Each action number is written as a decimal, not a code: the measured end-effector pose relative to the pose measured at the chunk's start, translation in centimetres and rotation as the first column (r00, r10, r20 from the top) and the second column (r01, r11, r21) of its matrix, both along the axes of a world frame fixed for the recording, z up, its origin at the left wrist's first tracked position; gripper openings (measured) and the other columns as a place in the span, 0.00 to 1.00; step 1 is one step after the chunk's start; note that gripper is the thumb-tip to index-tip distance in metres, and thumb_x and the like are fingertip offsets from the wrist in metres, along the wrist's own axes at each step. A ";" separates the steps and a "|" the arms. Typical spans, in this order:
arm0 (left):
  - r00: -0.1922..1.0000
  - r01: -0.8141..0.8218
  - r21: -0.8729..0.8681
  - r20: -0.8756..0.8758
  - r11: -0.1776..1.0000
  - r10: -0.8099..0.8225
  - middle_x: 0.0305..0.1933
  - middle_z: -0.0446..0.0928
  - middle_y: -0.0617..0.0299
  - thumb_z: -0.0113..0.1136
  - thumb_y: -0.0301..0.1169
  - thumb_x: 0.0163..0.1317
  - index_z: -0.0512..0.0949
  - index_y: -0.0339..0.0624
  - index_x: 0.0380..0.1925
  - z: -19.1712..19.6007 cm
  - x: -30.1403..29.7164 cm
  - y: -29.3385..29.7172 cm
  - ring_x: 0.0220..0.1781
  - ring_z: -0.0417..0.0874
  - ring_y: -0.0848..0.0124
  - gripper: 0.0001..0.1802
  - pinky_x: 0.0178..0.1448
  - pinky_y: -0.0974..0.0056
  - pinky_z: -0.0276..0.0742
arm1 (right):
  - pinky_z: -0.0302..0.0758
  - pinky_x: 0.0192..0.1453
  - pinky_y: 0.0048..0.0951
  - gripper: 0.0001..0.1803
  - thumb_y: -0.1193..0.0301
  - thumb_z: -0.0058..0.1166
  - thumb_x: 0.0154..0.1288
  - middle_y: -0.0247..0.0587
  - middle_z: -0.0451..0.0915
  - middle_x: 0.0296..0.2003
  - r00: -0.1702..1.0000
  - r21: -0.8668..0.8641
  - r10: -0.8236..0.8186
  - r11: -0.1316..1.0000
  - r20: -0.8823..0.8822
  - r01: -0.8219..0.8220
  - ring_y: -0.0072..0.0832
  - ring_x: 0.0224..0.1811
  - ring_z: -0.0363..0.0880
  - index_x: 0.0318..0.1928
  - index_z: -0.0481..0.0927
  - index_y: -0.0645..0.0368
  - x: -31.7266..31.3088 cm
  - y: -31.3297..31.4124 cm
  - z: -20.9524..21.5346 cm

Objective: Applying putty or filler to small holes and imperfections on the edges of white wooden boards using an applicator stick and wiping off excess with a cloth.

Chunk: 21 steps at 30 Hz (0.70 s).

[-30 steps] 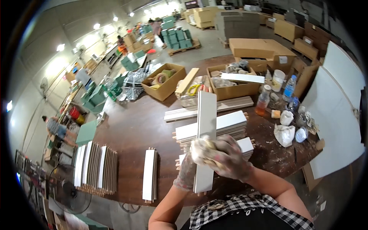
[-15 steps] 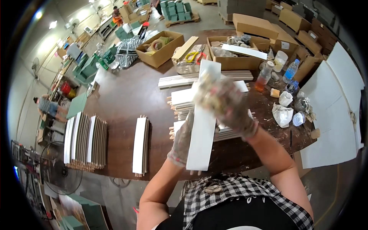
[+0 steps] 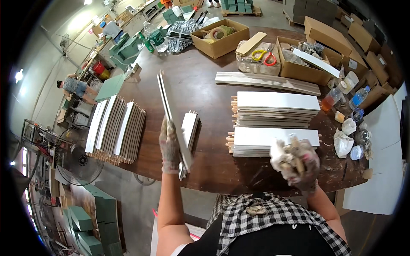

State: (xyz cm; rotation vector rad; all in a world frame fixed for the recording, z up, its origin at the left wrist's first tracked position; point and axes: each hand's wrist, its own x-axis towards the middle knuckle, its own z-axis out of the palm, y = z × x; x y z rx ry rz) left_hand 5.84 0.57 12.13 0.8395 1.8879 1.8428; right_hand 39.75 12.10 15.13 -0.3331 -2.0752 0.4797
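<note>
In its work glove, my left hand [image 3: 169, 147] grips a long white board [image 3: 173, 113] turned on edge, above and beside a short row of boards [image 3: 189, 128] standing on the table. My gloved right hand [image 3: 305, 173] is closed around a crumpled whitish rag [image 3: 287, 160], somewhat smeared by motion. Just beyond that hand lies a flat stack of white boards [image 3: 273, 137] with wooden pegs at the ends. A second such stack [image 3: 277, 100] sits behind it. On the left stands a larger row of upright boards [image 3: 115, 128].
Narrow planks [image 3: 267, 82] lie behind the stacks. Scissors [image 3: 265, 56] rest on a wrapped bundle between two cardboard boxes [image 3: 222, 49] [image 3: 299, 70]. Bottles [image 3: 333, 96] and crumpled bags [image 3: 343, 143] crowd the right side. A fan [image 3: 81, 158] stands left of the table; a person [image 3: 77, 87] is farther off.
My left hand has carried the board left and turned it from face-up to on edge. The right hand with the rag has come off the board and moved nearer and right. The view has shifted left.
</note>
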 end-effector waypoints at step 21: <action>0.802 -0.359 -0.833 -0.506 0.420 -0.318 0.60 0.68 0.49 0.71 0.43 0.50 0.53 0.43 0.69 -9.1 -2.0 -3.1 0.57 0.76 0.53 0.51 0.57 0.51 0.74 | 0.75 0.43 0.27 0.17 0.77 0.61 0.56 0.40 0.76 0.39 0.971 -0.545 -0.131 0.839 -0.199 0.001 0.26 0.39 0.76 0.47 0.75 0.61 1.1 0.6 -3.1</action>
